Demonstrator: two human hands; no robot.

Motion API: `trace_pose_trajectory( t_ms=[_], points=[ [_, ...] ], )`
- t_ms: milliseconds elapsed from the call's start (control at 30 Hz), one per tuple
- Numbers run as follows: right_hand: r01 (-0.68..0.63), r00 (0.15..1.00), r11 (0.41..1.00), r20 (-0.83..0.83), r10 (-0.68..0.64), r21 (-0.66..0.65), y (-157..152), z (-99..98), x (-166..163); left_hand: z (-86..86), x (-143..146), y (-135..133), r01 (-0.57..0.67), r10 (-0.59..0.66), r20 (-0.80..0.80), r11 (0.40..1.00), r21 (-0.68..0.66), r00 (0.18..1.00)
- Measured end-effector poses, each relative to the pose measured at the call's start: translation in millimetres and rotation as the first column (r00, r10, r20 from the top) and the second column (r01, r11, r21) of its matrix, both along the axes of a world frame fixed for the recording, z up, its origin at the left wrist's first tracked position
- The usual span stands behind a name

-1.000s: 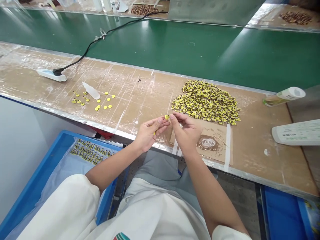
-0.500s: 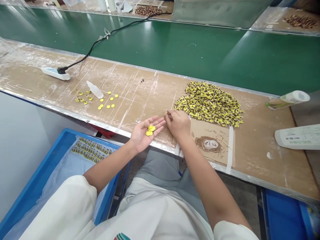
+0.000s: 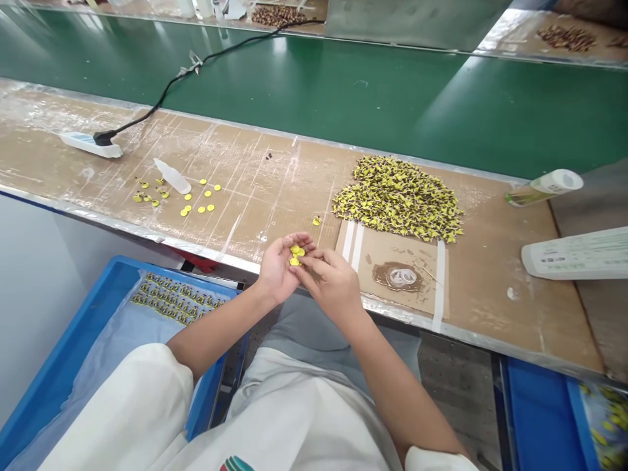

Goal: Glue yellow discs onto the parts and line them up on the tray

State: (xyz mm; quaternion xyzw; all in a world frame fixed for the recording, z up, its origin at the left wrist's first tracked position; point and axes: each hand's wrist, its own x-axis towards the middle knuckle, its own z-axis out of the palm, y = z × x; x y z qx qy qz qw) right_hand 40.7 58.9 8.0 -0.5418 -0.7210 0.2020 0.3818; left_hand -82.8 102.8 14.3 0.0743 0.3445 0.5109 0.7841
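Note:
Several small yellow discs [image 3: 296, 250] rest in the cupped palm of my left hand [image 3: 279, 271], above the bench's front edge. My right hand [image 3: 336, 284] reaches across to that palm, thumb and forefinger closed on the edge of one disc. Just beyond the hands, a yellow-and-dark piece [image 3: 316, 221] stands alone on the cardboard. To its right lies a large heap of small yellow-and-dark pieces [image 3: 397, 199]. Loose yellow discs [image 3: 201, 209] are scattered at the left beside a white dropper bottle [image 3: 171, 175].
A clear glue puddle [image 3: 403, 278] sits on a taped cardboard sheet. White bottles [image 3: 576, 254] lie at the right. Left below, a blue tray [image 3: 115, 271] holds rows of finished-looking pieces [image 3: 171, 297]. A black cable [image 3: 161, 98] crosses the green belt [image 3: 304, 85].
My right hand has let go of a small piece on the cardboard and moved left and nearer, onto the discs in my left palm. My left fingers have curled into a cup.

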Motion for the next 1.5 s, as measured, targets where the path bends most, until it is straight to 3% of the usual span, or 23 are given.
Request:
trace_pose_trajectory(
  t_ms=[200, 367, 533, 633, 733, 867, 967, 1167, 1267, 1333, 1433, 1500],
  points=[
    [-0.035, 0.980, 0.992, -0.200, 0.010, -0.125, -2, 2.5, 5, 4.5, 14, -8, 0.002, -0.002, 0.012, 1.000, -0.013, 1.000],
    [-0.043, 0.904, 0.989, -0.428, -0.021, -0.141, -7, 6.4, 9, 11.3, 26, -13, 0.004, -0.004, -0.010, 0.998, -0.056, 1.000],
    [0.050, 0.775, 0.955, -0.592, -0.221, -0.291, -11, 9.8, 25, 3.6, 31, -12, 0.213, -0.201, 0.110, 0.970, -0.115, 0.973],
    [0.106, 0.775, 0.954, -0.577, -0.256, -0.281, -9, 11.1, 37, -3.6, 32, -7, 0.306, -0.253, 0.249, 0.930, -0.203, 0.935],
    [0.094, 0.791, 0.951, -0.558, -0.251, -0.294, -6, 10.7, 47, -5.6, 34, -2, 0.312, -0.261, 0.224, 0.921, -0.234, 0.939],
    [0.048, 0.739, 0.933, -0.616, -0.273, -0.356, -4, 11.7, 56, 0.0, 39, -4, 0.333, -0.333, 0.010, 0.941, -0.063, 0.943],
    [-0.038, 0.656, 0.906, -0.694, -0.296, -0.422, -2, 16.5, 63, 3.7, 41, -8, 0.383, -0.371, -0.112, 0.917, 0.110, 0.922],
    [-0.154, 0.568, 0.854, -0.752, -0.335, -0.497, 1, 25.8, 65, -3.9, 44, -15, 0.460, -0.432, -0.169, 0.865, 0.201, 0.886],
    [-0.050, 0.599, 0.855, -0.700, -0.388, -0.516, -1, 27.2, 62, -6.1, 48, -13, 0.406, -0.380, -0.154, 0.890, 0.209, 0.912],
    [0.101, 0.668, 0.864, -0.610, -0.425, -0.493, -1, 28.1, 67, -4.3, 51, -7, 0.347, -0.325, -0.139, 0.917, 0.194, 0.936],
    [0.418, 0.799, 0.859, -0.331, -0.502, -0.295, 7, 28.0, 91, 0.9, 53, 5, 0.294, -0.266, -0.157, 0.935, 0.200, 0.951],
    [0.542, 0.829, 0.830, -0.081, -0.554, -0.129, 21, 24.5, 115, 3.6, 53, 15, 0.312, -0.270, -0.203, 0.925, 0.216, 0.941]
  ],
)
